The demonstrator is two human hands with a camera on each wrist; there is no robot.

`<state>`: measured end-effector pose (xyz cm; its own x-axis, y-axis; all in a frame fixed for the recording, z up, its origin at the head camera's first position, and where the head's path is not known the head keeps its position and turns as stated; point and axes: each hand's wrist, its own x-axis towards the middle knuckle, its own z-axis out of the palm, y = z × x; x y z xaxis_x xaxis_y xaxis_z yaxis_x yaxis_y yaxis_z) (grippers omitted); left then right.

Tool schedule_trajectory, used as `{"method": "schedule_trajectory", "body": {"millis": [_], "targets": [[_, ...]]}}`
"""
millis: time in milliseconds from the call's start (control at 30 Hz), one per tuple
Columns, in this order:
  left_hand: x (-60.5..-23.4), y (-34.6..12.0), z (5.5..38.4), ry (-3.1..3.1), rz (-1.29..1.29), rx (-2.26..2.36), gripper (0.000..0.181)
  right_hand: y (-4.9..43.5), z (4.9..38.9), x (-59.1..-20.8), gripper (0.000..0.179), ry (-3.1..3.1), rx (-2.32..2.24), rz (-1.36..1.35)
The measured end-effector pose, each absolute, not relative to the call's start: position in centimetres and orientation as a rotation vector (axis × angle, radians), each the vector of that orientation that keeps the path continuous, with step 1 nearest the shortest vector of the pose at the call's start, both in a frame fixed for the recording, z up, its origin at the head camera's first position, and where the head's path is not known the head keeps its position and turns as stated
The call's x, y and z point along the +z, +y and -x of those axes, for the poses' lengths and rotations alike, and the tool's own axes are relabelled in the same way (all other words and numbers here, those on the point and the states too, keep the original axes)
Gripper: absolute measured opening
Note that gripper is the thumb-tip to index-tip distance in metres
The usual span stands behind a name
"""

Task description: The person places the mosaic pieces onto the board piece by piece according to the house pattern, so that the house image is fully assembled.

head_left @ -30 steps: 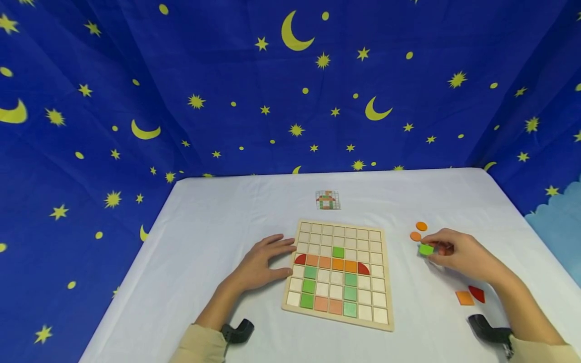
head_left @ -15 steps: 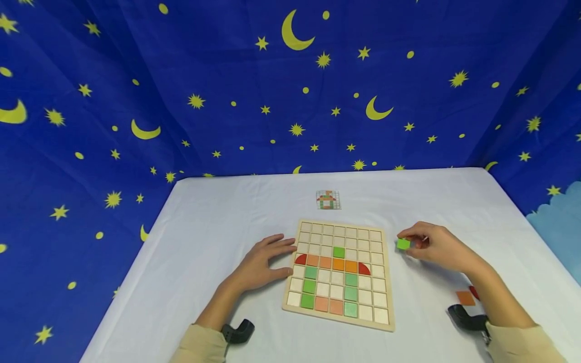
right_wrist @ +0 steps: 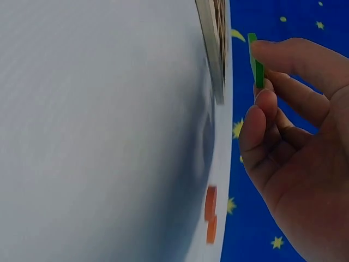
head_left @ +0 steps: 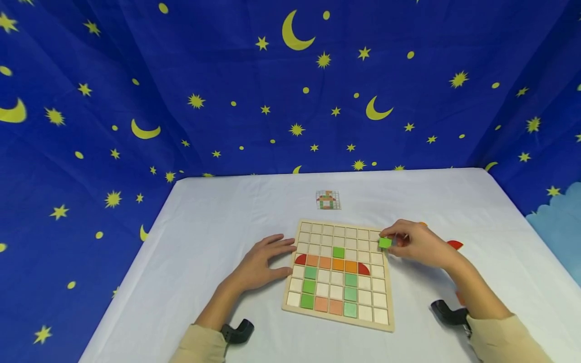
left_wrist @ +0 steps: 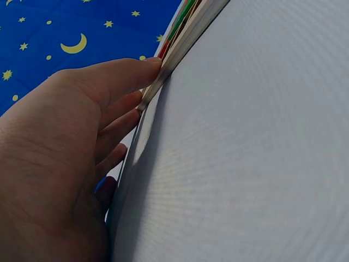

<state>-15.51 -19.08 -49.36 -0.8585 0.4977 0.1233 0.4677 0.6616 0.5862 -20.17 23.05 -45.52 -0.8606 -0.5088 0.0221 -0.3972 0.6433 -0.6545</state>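
Note:
Between thumb and fingertips my right hand (head_left: 418,244) pinches a green square tile (head_left: 385,243), which overlaps the right edge of the wooden grid board (head_left: 338,317) in the head view. The right wrist view shows this tile (right_wrist: 256,61) edge-on, raised off the table. My left hand (head_left: 263,264) rests beside the board's left edge, fingers spread and fingertips at the rim; its thumb (left_wrist: 120,79) touches the frame in the left wrist view. Green, orange, pinkish and red tiles fill some squares of the board, among them a single green tile (head_left: 338,252) above the orange row.
A small picture card (head_left: 328,199) with a coloured grid pattern lies behind the board. Right of the board, a red piece (head_left: 455,245) and an orange piece (head_left: 460,298) lie partly hidden by the right arm. Two orange pieces (right_wrist: 211,203) show in the right wrist view.
My right hand has carried the green tile leftward from the loose pieces to the board's right edge. The left hand and the tiles on the board have stayed put.

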Motion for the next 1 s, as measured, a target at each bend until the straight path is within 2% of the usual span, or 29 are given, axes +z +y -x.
{"method": "schedule_trajectory", "body": {"millis": [1000], "targets": [[-49.3, -19.3, 15.6, 2.829, -0.818, 0.955, 0.056, 14.6, 21.9, -45.0, 0.033, 2.547, -0.986, 1.052]]}}
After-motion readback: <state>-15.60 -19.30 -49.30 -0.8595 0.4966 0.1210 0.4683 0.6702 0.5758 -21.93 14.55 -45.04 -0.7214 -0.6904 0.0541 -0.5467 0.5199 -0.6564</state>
